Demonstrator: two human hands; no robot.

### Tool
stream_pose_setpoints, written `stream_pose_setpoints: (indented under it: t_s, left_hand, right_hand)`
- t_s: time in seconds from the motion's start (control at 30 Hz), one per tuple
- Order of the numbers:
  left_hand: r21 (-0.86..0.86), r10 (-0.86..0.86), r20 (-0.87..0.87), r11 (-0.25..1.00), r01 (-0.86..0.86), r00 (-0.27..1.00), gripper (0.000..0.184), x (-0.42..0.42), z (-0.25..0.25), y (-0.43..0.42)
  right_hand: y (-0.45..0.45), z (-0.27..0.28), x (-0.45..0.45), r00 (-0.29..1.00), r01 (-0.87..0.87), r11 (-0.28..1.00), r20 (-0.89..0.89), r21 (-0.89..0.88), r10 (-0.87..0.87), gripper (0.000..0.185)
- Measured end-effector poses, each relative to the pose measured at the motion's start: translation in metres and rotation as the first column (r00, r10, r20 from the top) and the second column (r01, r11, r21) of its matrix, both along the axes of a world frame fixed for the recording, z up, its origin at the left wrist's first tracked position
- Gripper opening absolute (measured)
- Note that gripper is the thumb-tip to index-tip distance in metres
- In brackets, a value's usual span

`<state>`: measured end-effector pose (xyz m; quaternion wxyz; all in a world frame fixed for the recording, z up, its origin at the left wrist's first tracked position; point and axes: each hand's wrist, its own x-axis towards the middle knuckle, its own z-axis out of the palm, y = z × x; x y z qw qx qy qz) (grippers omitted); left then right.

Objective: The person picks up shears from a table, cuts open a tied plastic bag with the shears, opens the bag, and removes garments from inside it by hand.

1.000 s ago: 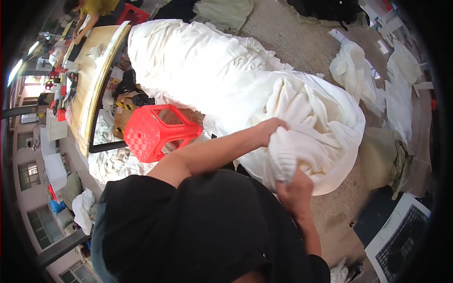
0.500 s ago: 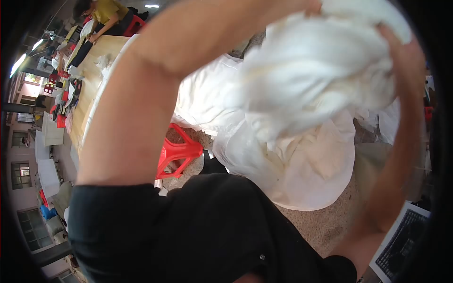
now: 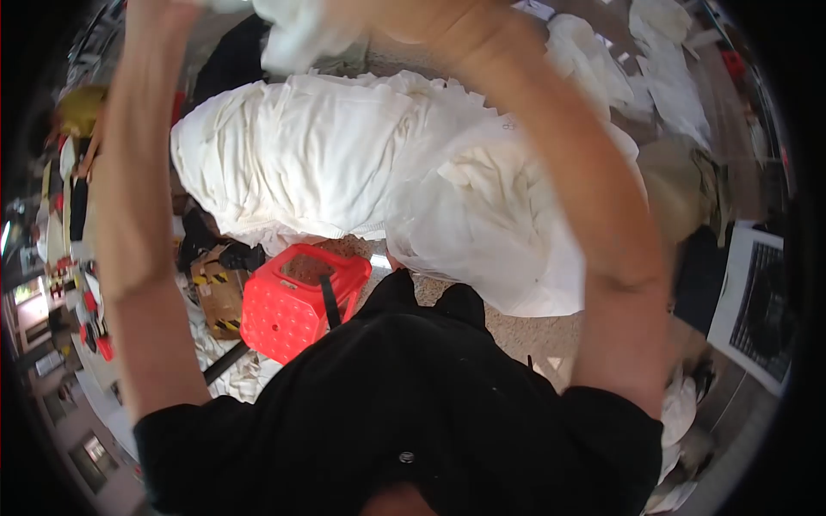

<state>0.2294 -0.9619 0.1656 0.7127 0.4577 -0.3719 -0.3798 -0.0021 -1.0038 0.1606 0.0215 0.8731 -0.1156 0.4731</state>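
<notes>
Both my arms are raised, with a blurred bunch of white cloth (image 3: 303, 34) between them at the top edge. My right hand (image 3: 400, 15), smeared by motion, is closed on the right side of this cloth. Only the base of my left hand (image 3: 165, 10) shows. The frame edge cuts off its fingers, while a bit of white material lies close beside it. Below, a large bundle of white ribbed fabric (image 3: 292, 159) lies across the floor. To its right, more white cloth sits in an opened clear plastic bag (image 3: 434, 228).
A red plastic stool (image 3: 280, 318) stands by my legs, with a cardboard box (image 3: 217, 297) to its left. Further white bundles (image 3: 667, 60) lie at the upper right. A white panel with a dark grid (image 3: 757, 301) is on the right. At far left is a person in yellow (image 3: 82, 112).
My view has turned, bringing the stool and floor bundles more fully into sight. The white cloth has gone from the upper right to the upper left, mostly leaving the frame, with my arms raised.
</notes>
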Motion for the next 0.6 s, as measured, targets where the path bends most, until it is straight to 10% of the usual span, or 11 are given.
stream_pose_setpoints:
  t_s: [0.1,0.17,0.3,0.43,0.6]
  left_hand:
    - [0.264,0.232,-0.095,0.944,-0.200,0.968,0.029,0.035,-0.136,0.075]
    - [0.463,0.363,-0.374,0.871,-0.168,0.853,0.033,0.047,-0.254,0.126]
    - [0.852,0.510,-0.365,0.520,0.059,0.779,0.040,0.036,-0.441,0.217]
    - [0.960,0.304,-0.173,0.266,0.091,0.937,0.045,-0.008,-0.456,0.224]
    - [0.978,0.215,-0.049,0.208,0.003,0.975,0.048,-0.087,-0.414,0.200]
  right_hand:
    - [0.057,-0.136,0.046,0.984,-0.143,0.987,0.117,0.067,0.135,0.022]
    - [0.104,-0.228,0.056,0.958,-0.115,0.938,-0.212,0.326,0.191,0.038]
    - [0.157,-0.339,-0.003,0.878,0.107,0.542,-0.335,0.833,0.341,0.045]
    - [0.095,-0.429,-0.098,0.673,0.680,0.393,-0.740,0.619,0.002,0.019]
    - [0.047,-0.486,-0.120,0.572,0.793,0.475,-0.734,0.382,-0.365,0.018]
